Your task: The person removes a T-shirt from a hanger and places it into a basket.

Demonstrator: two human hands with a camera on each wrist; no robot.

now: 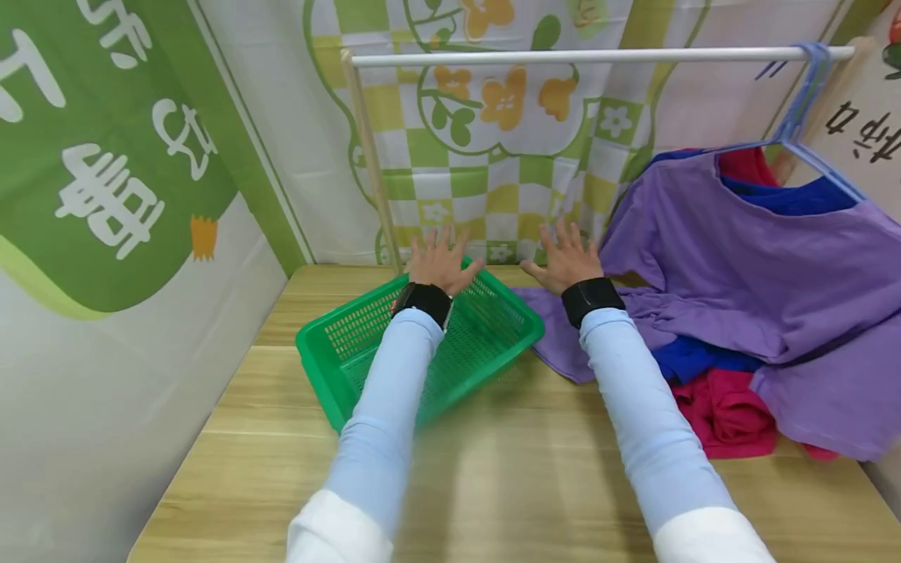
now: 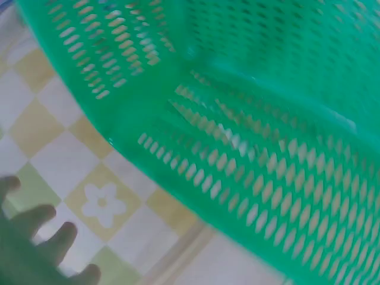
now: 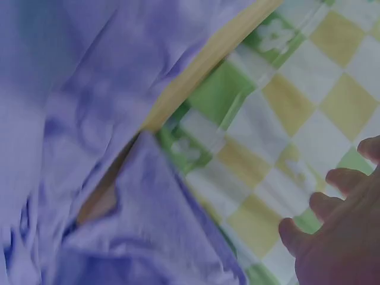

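Both hands reach forward with fingers spread and hold nothing. In the head view my left hand (image 1: 439, 262) hovers over the back part of a green plastic basket (image 1: 320, 344), whose perforated walls and floor show. The left wrist view has the left fingers at its lower left, beside the basket's rim (image 2: 113, 142). My right hand (image 1: 565, 262) is right of the basket, just left of a purple garment (image 1: 711, 266). This garment hangs from a blue hanger (image 1: 795, 133) and spreads down onto the table. In the right wrist view the right hand (image 3: 344, 219) is apart from the purple cloth (image 3: 148, 208).
A white rail (image 1: 598, 56) on wooden posts (image 1: 369, 156) spans the back of the wooden table (image 1: 521, 469). Blue cloth (image 1: 697, 358) and red cloth (image 1: 728, 414) lie beneath the purple garment. A patterned curtain (image 1: 486, 188) hangs behind, with a printed wall (image 1: 105, 195) at left.
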